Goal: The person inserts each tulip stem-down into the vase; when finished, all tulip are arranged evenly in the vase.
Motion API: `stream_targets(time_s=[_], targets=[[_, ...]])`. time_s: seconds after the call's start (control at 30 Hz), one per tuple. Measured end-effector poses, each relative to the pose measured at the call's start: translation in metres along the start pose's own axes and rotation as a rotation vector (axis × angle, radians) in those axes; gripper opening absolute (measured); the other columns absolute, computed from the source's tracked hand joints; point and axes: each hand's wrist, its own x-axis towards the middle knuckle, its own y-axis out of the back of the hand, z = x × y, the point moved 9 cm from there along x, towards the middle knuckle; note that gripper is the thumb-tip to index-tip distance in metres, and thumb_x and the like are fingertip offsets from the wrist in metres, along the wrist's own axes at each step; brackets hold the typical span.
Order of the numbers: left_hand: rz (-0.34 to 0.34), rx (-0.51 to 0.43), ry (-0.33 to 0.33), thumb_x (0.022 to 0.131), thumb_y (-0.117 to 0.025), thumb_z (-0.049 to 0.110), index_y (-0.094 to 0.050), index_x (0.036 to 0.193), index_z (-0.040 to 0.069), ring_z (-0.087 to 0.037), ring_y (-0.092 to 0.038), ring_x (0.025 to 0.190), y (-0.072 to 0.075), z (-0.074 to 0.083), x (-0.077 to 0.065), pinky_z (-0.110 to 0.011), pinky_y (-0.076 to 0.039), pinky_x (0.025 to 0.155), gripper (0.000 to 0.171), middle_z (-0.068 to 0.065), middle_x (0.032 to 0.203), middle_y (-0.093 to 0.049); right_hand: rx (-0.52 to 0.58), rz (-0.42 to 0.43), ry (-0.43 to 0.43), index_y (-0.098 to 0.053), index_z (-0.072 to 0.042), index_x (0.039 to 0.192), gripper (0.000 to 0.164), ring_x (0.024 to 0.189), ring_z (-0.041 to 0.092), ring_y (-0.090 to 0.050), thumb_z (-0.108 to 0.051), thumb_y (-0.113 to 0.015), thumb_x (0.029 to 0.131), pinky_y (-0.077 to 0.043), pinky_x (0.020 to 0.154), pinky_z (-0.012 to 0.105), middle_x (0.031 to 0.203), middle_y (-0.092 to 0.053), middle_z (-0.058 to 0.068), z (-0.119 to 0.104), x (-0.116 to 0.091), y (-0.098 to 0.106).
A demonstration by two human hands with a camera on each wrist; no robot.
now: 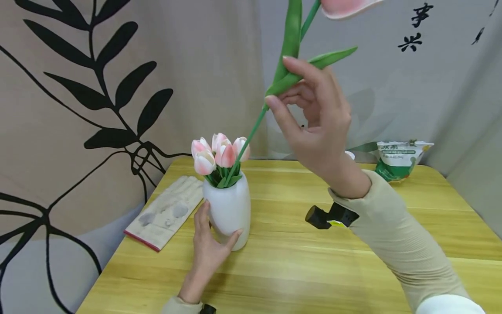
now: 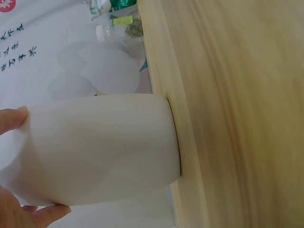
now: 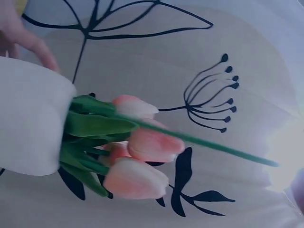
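Observation:
A white vase (image 1: pixel 231 213) stands upright on the wooden table, holding several pink-and-white tulips (image 1: pixel 225 155). My left hand (image 1: pixel 209 248) grips its side, thumb and fingers apart around the wall; the left wrist view shows fingertips against the white surface (image 2: pixel 104 147). Above and to the right, my right hand (image 1: pixel 319 115) pinches another tulip by its leaves and stem (image 1: pixel 255 128). That stem slants down to the bunch at the vase mouth, and its bloom (image 1: pixel 347 6) is cut off by the top of the head view. Whether the stem's tip is inside the vase I cannot tell.
White gloves (image 1: pixel 168 211) with a red edge lie left of the vase. A green-and-white bag (image 1: pixel 398 159) stands at the back right. The left wrist view shows a clear bottle (image 2: pixel 121 31) with a white cap near that bag. Printed curtains hang behind the table (image 1: pixel 306 274).

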Motion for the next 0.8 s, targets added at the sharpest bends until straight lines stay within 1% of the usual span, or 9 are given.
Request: stream_targets(time_s=[0.1, 0.2, 0.33, 0.43, 0.53, 0.63, 0.8], targets=[[0.006, 0.004, -0.001, 0.057, -0.082, 0.011, -0.018, 0.137, 0.006, -0.041, -0.038, 0.116, 0.000, 0.001, 0.000, -0.055, -0.049, 0.078, 0.103, -0.025, 0.132, -0.029, 0.007, -0.032, 0.022, -0.048, 0.022, 0.102, 0.035, 0.073, 0.019, -0.061, 0.012, -0.064, 0.072, -0.054, 0.065, 0.026, 0.084, -0.049, 0.022, -0.003, -0.004, -0.004], [0.017, 0.017, -0.008, 0.056, -0.082, 0.011, -0.019, 0.137, 0.005, -0.040, -0.040, 0.115, 0.001, 0.002, 0.000, -0.053, -0.050, 0.077, 0.103, -0.025, 0.130, -0.030, 0.023, -0.081, -0.001, -0.047, 0.023, 0.101, 0.034, 0.074, 0.017, -0.061, 0.014, -0.063, 0.072, -0.054, 0.067, 0.025, 0.081, -0.048, 0.025, -0.002, -0.009, -0.009], [0.029, 0.032, -0.026, 0.055, -0.083, 0.008, -0.019, 0.137, 0.005, -0.041, -0.040, 0.113, 0.002, 0.003, 0.000, -0.054, -0.050, 0.075, 0.104, -0.025, 0.130, -0.030, 0.035, -0.146, -0.040, -0.048, 0.023, 0.101, 0.035, 0.073, 0.015, -0.061, 0.015, -0.063, 0.071, -0.054, 0.066, 0.023, 0.080, -0.048, 0.025, 0.004, -0.014, -0.019], [0.027, 0.034, -0.040, 0.055, -0.083, 0.007, -0.018, 0.137, 0.003, -0.043, -0.039, 0.113, 0.003, 0.003, 0.001, -0.055, -0.050, 0.076, 0.104, -0.026, 0.130, -0.030, 0.000, -0.211, -0.029, -0.050, 0.020, 0.099, 0.032, 0.068, 0.017, -0.061, 0.014, -0.064, 0.071, -0.054, 0.063, 0.020, 0.080, -0.051, 0.022, 0.004, -0.022, -0.033], [0.018, 0.031, -0.040, 0.056, -0.083, 0.008, -0.017, 0.137, 0.003, -0.042, -0.038, 0.115, 0.003, 0.003, 0.000, -0.055, -0.050, 0.077, 0.104, -0.027, 0.131, -0.028, -0.053, -0.289, 0.010, -0.053, 0.016, 0.096, 0.027, 0.064, 0.018, -0.060, 0.009, -0.064, 0.072, -0.053, 0.062, 0.017, 0.081, -0.054, 0.020, -0.001, -0.037, -0.050], [0.006, 0.033, -0.046, 0.057, -0.082, 0.009, -0.017, 0.137, 0.002, -0.041, -0.039, 0.115, 0.003, 0.004, 0.000, -0.053, -0.051, 0.075, 0.104, -0.026, 0.131, -0.028, -0.087, -0.355, 0.041, -0.054, 0.011, 0.093, 0.024, 0.065, 0.017, -0.058, 0.007, -0.063, 0.072, -0.052, 0.062, 0.015, 0.083, -0.057, 0.018, -0.004, -0.058, -0.064], [-0.009, 0.007, -0.054, 0.059, -0.081, 0.009, -0.016, 0.138, 0.003, -0.038, -0.038, 0.115, 0.001, 0.005, 0.000, -0.051, -0.050, 0.072, 0.103, -0.024, 0.133, -0.027, -0.134, -0.440, 0.044, -0.052, 0.005, 0.094, 0.025, 0.065, 0.015, -0.058, 0.007, -0.062, 0.071, -0.051, 0.062, 0.013, 0.087, -0.057, 0.014, 0.000, -0.095, -0.079]])
